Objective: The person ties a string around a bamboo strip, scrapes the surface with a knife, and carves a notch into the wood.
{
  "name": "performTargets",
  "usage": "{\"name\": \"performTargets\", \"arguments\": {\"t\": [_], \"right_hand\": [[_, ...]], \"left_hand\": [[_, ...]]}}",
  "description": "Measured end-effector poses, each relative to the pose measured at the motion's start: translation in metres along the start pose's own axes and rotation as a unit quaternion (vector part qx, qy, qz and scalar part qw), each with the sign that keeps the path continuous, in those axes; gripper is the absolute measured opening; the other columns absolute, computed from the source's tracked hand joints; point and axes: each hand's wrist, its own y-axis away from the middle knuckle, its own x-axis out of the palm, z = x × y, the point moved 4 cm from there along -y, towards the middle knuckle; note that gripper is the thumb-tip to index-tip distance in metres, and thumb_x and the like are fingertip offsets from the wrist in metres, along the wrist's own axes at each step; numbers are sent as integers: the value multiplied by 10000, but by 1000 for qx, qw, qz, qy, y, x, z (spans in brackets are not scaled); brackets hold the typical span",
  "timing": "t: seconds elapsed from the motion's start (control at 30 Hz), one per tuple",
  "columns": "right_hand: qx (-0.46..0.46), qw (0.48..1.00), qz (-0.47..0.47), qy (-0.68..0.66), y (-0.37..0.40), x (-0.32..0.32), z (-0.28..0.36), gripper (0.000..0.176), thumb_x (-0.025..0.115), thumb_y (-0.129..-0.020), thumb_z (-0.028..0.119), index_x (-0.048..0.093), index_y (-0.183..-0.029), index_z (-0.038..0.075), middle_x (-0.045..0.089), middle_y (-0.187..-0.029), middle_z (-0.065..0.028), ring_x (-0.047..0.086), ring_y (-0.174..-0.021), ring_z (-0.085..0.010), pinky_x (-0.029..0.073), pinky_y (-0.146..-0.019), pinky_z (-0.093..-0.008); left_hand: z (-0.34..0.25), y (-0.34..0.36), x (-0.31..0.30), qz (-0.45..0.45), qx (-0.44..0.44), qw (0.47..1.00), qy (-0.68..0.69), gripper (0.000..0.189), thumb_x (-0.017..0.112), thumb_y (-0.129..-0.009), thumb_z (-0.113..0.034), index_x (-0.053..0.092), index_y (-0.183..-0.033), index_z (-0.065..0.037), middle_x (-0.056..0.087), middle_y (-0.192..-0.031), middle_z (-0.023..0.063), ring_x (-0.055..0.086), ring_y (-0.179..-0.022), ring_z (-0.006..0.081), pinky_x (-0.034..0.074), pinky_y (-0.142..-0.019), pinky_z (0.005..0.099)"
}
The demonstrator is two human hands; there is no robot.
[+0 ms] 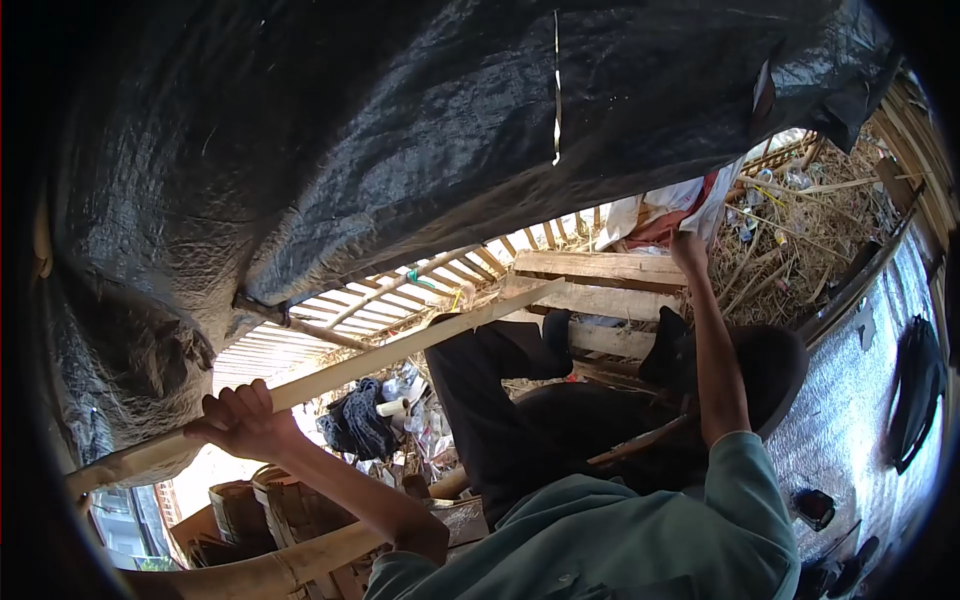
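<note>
My left hand is wrapped round a long, pale bamboo strip. The strip slants from the lower left up to the wooden slats in front of my legs. My right hand is stretched forward with its fingers closed, at the edge of a red cloth and a white plastic sheet. What those fingers hold, if anything, is too small to make out. Wooden slats lie just below that hand, with my feet against them.
Black tarpaulin hangs low overhead. A bamboo slat fence runs behind the strip. Dry straw with litter lies at the right, beside silvery sheeting. A dark knitted cloth and bamboo poles are at the left.
</note>
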Motion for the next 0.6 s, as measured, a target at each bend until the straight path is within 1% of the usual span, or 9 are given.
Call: {"name": "performTargets", "arguments": {"t": [0.07, 0.1, 0.13, 0.23, 0.27, 0.4, 0.43, 0.5, 0.6], "right_hand": [[-17, 1000, 0, 17, 5, 7, -11, 667, 515, -840, 567, 534, -1215, 16, 545, -1196, -284, 535, -1144, -382, 420, -959, -453], [-21, 999, 7, 25, 8, 19, -29, 746, 531, -814, 607, 495, -1277, 24, 509, -1264, -284, 496, -1196, -397, 394, -996, -455], [-83, 986, -141, 21, -16, 48, -66, 898, 571, -742, 673, 402, -1368, 51, 455, -1334, -271, 455, -1225, -426, 362, -1027, -463], [-25, 999, 15, 17, -8, 10, -77, 714, 615, -738, 625, 533, -1167, 61, 493, -1303, -242, 498, -1173, -400, 391, -995, -462], [-19, 999, 33, 33, -3, 2, -69, 657, 630, -736, 609, 577, -1100, 64, 506, -1292, -232, 512, -1156, -391, 400, -984, -462], [-77, 994, 8, 71, 51, -7, 4, 462, 696, -734, 522, 715, -846, 74, 574, -1226, -193, 580, -1069, -358, 441, -935, -460], [-157, 983, -50, 79, 66, 1, 22, 418, 711, -742, 467, 705, -876, 72, 605, -1161, -189, 600, -1031, -345, 460, -902, -452], [-282, 959, -21, -5, 90, 17, 58, 363, 716, -763, 375, 682, -964, 74, 647, -1060, -185, 622, -990, -339, 477, -869, -435], [-356, 906, 175, -148, 138, 36, 117, 363, 692, -785, 332, 657, -1046, 82, 668, -981, -171, 645, -927, -314, 507, -804, -391]], "left_hand": [[6, -2, 4, 26, -12, 1000, 10, 576, 345, -904, -645, 363, -578, -170, 245, -425, -17, 112, -349, 90, 146, -380, 255], [7, -2, 10, -13, -9, 1000, -12, 578, 352, -901, -648, 372, -582, -167, 253, -406, -14, 130, -326, 86, 149, -373, 249], [9, -2, 14, -27, 7, 999, -24, 572, 361, -907, -636, 378, -581, -167, 258, -389, -12, 137, -309, 81, 141, -368, 238], [18, -1, 21, -22, -2, 999, -26, 557, 369, -926, -606, 360, -575, -173, 258, -389, -20, 133, -311, 71, 119, -358, 231], [23, 1, 22, -71, 5, 997, -32, 555, 363, -936, -593, 349, -573, -174, 259, -392, -20, 144, -313, 68, 121, -354, 234], [44, 10, 30, -73, -24, 996, -39, 555, 359, -938, -592, 336, -586, -164, 268, -413, -19, 156, -332, 73, 131, -369, 235], [50, 13, 32, -66, -32, 997, -36, 554, 358, -937, -594, 334, -590, -162, 269, -417, -19, 160, -337, 74, 135, -373, 235], [62, 18, 39, -55, -51, 997, -27, 550, 356, -935, -597, 337, -598, -162, 271, -423, -20, 166, -347, 76, 145, -382, 233], [77, 27, 56, -62, -63, 995, -42, 546, 355, -930, -603, 343, -608, -163, 268, -424, -21, 176, -361, 74, 158, -399, 229]]}}
